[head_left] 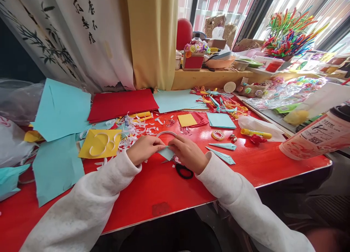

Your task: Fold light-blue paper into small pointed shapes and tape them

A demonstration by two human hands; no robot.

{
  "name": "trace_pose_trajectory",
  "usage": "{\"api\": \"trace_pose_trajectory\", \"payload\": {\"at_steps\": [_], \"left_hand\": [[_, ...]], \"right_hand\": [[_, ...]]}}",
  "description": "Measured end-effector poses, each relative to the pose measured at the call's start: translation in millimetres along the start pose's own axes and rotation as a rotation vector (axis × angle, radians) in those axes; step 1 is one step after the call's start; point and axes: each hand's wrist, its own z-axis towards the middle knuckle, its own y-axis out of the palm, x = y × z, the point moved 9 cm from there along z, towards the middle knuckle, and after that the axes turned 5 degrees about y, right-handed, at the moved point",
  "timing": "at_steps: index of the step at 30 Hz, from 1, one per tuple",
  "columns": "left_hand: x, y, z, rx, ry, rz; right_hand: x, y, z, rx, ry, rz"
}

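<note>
Both hands meet over the red table, pinching a small light-blue piece of paper (167,153) between thumbs and fingers. My left hand (144,148) grips its left side; my right hand (189,152) closes on its right side. Under the paper and my right hand lie scissors (184,171), their black handle showing and most of the blades hidden. Just behind the fingers is a white ring (166,132), partly covered by my hands. Two folded light-blue paper points (222,155) rest to the right of my right hand.
White paper scraps (133,135) spread left of my hands, beside a yellow square with white rings (100,143). Behind are red sheets (123,105) and a light-blue square stack (221,120). At right, a glue stick (256,134) lies near a tilted drink cup (314,135).
</note>
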Motion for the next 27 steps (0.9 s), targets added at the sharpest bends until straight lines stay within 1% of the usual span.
{"api": "trace_pose_trajectory", "payload": {"at_steps": [2, 4, 8, 10, 12, 15, 17, 20, 23, 25, 27], "left_hand": [[0.5, -1.4, -0.1, 0.023, -0.009, 0.003], [1.7, -0.1, -0.3, 0.016, -0.006, 0.002], [2.6, 6.8, -0.7, -0.056, 0.016, -0.023], [1.3, 7.1, -0.6, -0.063, 0.014, -0.029], [0.5, 3.7, -0.2, -0.030, 0.010, -0.029], [2.2, -2.4, -0.2, 0.028, 0.006, -0.024], [3.1, -3.5, -0.9, 0.034, -0.009, -0.033], [1.4, 1.9, -2.8, -0.036, -0.055, -0.092], [1.8, 7.5, -4.1, -0.105, -0.054, -0.187], [2.5, 8.9, -4.0, -0.124, -0.038, -0.240], [1.3, 7.2, -3.0, -0.102, -0.037, -0.240]], "right_hand": [[0.5, 3.0, 0.4, -0.036, -0.003, -0.002], [1.7, 4.7, 0.3, -0.053, 0.006, -0.038], [-1.1, 1.4, -1.1, -0.005, -0.020, -0.088], [-2.8, 0.2, -1.2, 0.004, -0.037, -0.085], [-1.6, -0.3, -0.4, -0.004, -0.029, -0.079], [4.0, 1.8, 1.1, -0.047, 0.016, -0.086], [7.2, 3.2, 1.1, -0.067, 0.043, -0.080], [7.1, 1.2, 0.1, -0.046, 0.044, -0.023], [2.7, -2.3, -1.4, -0.021, 0.006, 0.017], [-0.1, -5.1, -1.8, -0.010, -0.020, 0.019], [-0.7, -7.6, -1.2, 0.002, -0.023, 0.015]]}}
